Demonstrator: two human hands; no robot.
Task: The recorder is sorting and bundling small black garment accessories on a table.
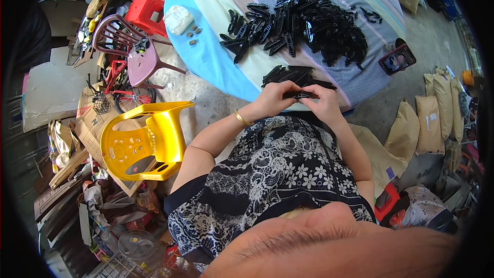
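Note:
At the near edge of the cloth-covered round table (206,67), my left hand (275,99) and my right hand (324,104) meet with bent fingers. Between their fingertips they pinch a slim black plastic piece (302,94); the fingers cover part of it, and its exact kind is unclear. Just beyond the hands lies a small heap of long black strips (288,73). Farther out, several glossy, narrow black pieces (257,27) are strewn beside a large pile of small black parts (337,36). Around my left wrist is a gold-coloured bangle (242,119).
A phone (397,59) rests at the table's right edge. A white bundle (178,19) and small brown pieces (193,34) lie on the left side. Left of me stand a yellow chair (141,144), a mauve chair (141,64) and a red stool (147,13). Brown sacks (429,123) line the right.

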